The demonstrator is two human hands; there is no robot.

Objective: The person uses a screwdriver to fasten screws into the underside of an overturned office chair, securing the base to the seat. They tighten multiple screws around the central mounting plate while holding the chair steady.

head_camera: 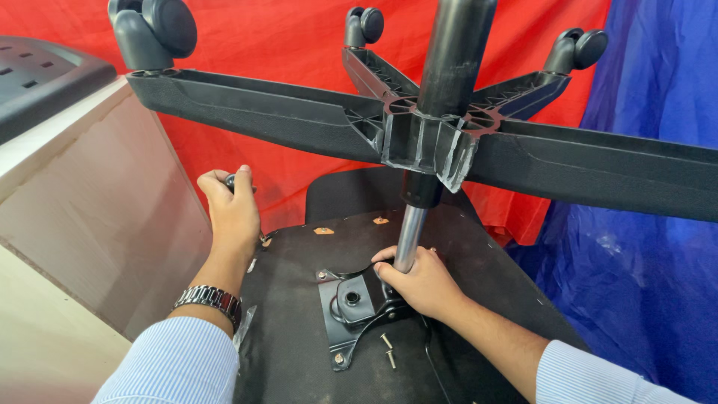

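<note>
An office chair lies upside down. Its black seat underside [299,352] faces up, with a black metal mechanism plate [351,310] bolted on it. A chrome gas-lift column [409,236] rises from the plate into the black five-arm wheel base [426,135], which spreads overhead with castors [153,30] at its tips. My right hand [422,283] is wrapped around the foot of the chrome column. My left hand [232,213] grips a small black knob or lever at the seat's left edge. A metal watch sits on that wrist.
Two loose screws [388,349] lie on the seat underside near the plate. A wooden board or cabinet [97,217] stands at left with a black perforated panel [37,75] on top. Red cloth [284,45] hangs behind, blue plastic sheet [643,254] at right.
</note>
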